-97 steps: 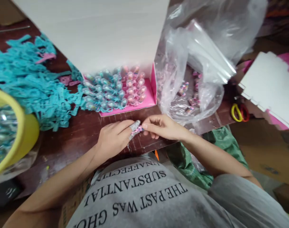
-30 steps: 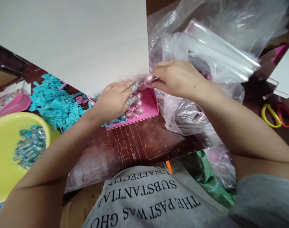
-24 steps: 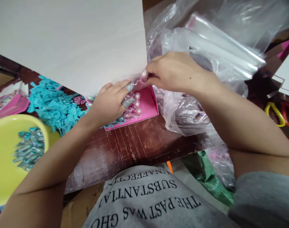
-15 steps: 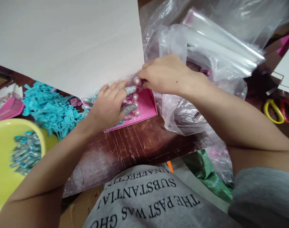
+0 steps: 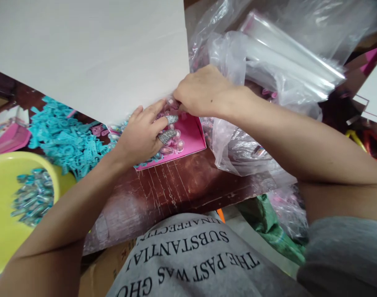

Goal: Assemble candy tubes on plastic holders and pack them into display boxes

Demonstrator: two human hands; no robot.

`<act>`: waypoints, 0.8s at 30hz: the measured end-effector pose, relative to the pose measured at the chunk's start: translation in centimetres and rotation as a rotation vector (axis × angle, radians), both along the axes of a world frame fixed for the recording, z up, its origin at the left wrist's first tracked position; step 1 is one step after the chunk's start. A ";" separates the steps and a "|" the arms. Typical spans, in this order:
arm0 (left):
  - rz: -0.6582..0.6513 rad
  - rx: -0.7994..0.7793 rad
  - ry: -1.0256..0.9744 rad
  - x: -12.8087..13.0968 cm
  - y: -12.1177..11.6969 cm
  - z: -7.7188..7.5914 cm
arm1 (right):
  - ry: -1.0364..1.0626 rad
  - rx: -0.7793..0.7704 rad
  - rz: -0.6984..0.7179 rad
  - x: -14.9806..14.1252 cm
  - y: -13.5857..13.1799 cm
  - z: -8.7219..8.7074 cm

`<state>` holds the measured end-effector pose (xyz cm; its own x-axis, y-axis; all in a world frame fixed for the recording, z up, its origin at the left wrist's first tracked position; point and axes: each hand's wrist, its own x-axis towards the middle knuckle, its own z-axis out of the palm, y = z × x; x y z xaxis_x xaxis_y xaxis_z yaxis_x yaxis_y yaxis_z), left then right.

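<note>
A pink box (image 5: pixel 193 138) with a large white raised lid (image 5: pixel 92 53) lies in front of me, holding pink and blue beaded trinkets (image 5: pixel 172 146). Over the trinkets rests my left hand (image 5: pixel 141 134), fingers stretched and apart, with grey speckled tape round the thumb and one finger. At the box's far side, close to the lid, my right hand (image 5: pixel 200 90) is closed in a pinch on a pink beaded trinket (image 5: pixel 171 102). Its fingertips are partly hidden.
To the left are a heap of turquoise plastic pieces (image 5: pixel 67 140) and a yellow bowl (image 5: pixel 2 198) with small wrapped items (image 5: pixel 33 198). Clear plastic bags (image 5: pixel 231 144) and a stack of clear sleeves (image 5: pixel 293 53) lie right. Scissors (image 5: pixel 374 143) sit at the far right.
My right hand has moved a little left and toward the lid, taking the pink beaded trinket deeper into the box. My left hand has shifted only slightly.
</note>
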<state>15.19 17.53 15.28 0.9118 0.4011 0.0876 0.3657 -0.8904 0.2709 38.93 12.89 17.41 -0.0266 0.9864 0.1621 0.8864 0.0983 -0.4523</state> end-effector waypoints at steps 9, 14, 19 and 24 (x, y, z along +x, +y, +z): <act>-0.014 0.059 0.046 0.2 -0.6 0.4 | -0.295 -0.112 0.021 -0.6 -1.9 -0.1; -0.014 0.075 0.031 0.4 -0.7 0.7 | -0.106 0.006 -0.101 -0.4 -4.9 -0.3; 0.024 0.023 0.011 0.6 -0.1 0.1 | -0.072 0.090 -0.194 0.4 -5.5 -1.8; 0.060 0.044 0.057 1.9 -0.6 0.0 | -0.304 0.157 -0.150 0.4 -5.3 -2.7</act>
